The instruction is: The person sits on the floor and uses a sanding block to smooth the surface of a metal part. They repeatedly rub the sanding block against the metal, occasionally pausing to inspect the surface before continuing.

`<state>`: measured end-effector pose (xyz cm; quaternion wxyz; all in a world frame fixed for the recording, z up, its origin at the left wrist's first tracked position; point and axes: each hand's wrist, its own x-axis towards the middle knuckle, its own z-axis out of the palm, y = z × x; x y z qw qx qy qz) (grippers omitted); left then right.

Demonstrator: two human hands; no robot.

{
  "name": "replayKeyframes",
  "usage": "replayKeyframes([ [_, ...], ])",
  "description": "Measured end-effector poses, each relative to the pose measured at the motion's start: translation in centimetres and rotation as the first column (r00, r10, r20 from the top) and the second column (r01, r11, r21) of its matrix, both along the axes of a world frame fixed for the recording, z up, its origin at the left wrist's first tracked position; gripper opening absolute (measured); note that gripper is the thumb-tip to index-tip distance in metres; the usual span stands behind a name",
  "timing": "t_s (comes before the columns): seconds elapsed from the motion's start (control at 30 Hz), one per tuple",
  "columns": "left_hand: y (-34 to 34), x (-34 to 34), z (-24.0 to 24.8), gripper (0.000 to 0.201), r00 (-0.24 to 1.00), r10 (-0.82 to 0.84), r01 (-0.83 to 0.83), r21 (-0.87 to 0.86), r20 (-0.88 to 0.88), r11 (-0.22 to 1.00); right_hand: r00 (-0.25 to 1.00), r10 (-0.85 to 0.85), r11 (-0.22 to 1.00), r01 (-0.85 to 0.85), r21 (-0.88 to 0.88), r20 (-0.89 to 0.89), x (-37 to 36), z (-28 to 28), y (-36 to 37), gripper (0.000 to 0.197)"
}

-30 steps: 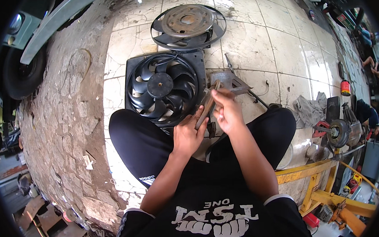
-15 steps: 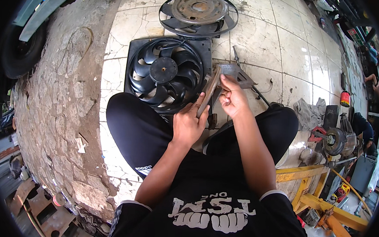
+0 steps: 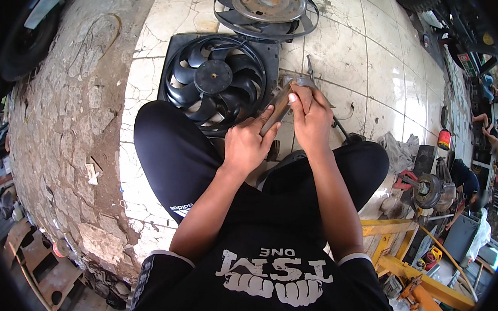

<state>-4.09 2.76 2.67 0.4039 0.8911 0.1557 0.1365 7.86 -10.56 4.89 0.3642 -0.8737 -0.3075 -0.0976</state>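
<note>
Between my knees I hold a rusty brown metal bracket (image 3: 275,116) at a slant, its upper end away from me. My left hand (image 3: 246,143) is closed round the lower part, with the fingers along one side and the thumb on the other. My right hand (image 3: 311,124) is closed over the upper end, thumb pressed on it. A brown sheet-like piece (image 3: 303,94) shows under the right fingers; its kind is unclear. The right hand hides much of the bracket's far part.
A black radiator fan (image 3: 213,77) in a square shroud lies beyond my left knee. Behind it sits a fan ring with a rusty disc (image 3: 268,3). A thin rod (image 3: 310,67) lies beyond my hands. To the right are a grey rag (image 3: 398,151), a red-black can (image 3: 444,139) and a yellow frame (image 3: 390,228).
My right hand has gone from a loose pinch to a fuller grip over the bracket's upper end. The left hand keeps its hold. The whole view has shifted slightly.
</note>
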Motion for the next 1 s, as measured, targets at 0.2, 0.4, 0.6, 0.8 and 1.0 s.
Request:
replayKeyframes([
  [0.2, -0.2, 0.4, -0.7, 0.042, 0.999, -0.014, 0.015, 0.03, -0.045, 0.999, 0.958, 0.284, 0.958, -0.285, 0.039, 0.042, -1.8, -0.5, -2.1, 0.027],
  [0.4, -0.1, 0.7, -0.3, 0.041, 0.998, -0.028, 0.031, 0.061, -0.049, 0.998, 0.981, 0.193, 0.981, -0.193, -0.014, 0.017, 0.3, -0.2, -2.3, 0.025],
  [0.6, -0.1, 1.2, -0.3, 0.04, 1.0, -0.024, 0.024, 0.052, 0.009, 0.998, 0.982, 0.178, 0.983, -0.18, -0.023, -0.069, 0.7, -0.9, -2.3, 0.027],
  [0.8, 0.1, 1.1, -0.2, 0.04, 1.0, -0.027, 0.027, 0.03, -0.002, 0.999, 0.956, 0.272, 0.962, -0.274, -0.006, -0.11, 0.0, 0.0, -2.8, 0.03],
  [1.0, 0.1, 0.6, -0.3, 0.04, 0.999, -0.023, 0.024, 0.039, -0.024, 0.999, 0.947, 0.312, 0.95, -0.313, 0.003, 0.078, -0.8, -0.5, -2.5, 0.031],
])
